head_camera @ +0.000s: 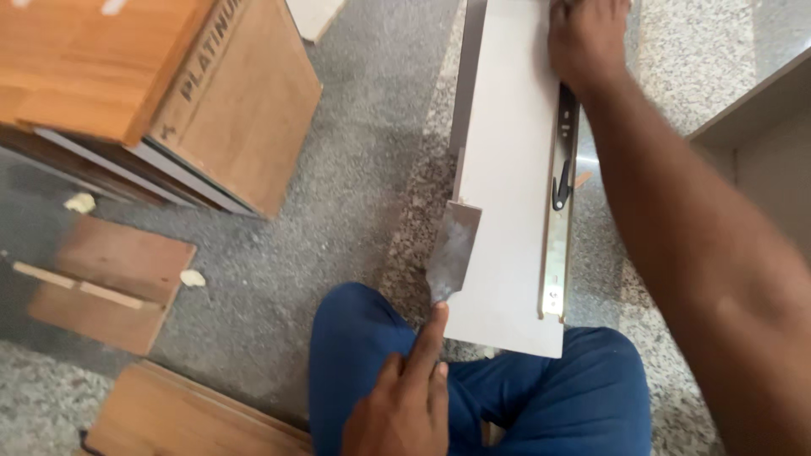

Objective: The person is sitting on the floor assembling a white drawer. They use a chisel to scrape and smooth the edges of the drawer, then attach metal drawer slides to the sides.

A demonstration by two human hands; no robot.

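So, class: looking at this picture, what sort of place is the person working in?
Probably a carpentry or furniture-fitting site, on a bare floor. The right hand presses a pale laminated board fitted with a metal drawer slide, and plywood offcuts lie on the speckled stone floor.

One pale board (507, 211) across the lap, one metal drawer slide (558, 236) on it. Two hands in view: left hand (401, 405), right hand (585, 38). One wooden box (245, 110). Two flat plywood offcuts (110, 283) on the floor. Two small pale scraps (81, 203).
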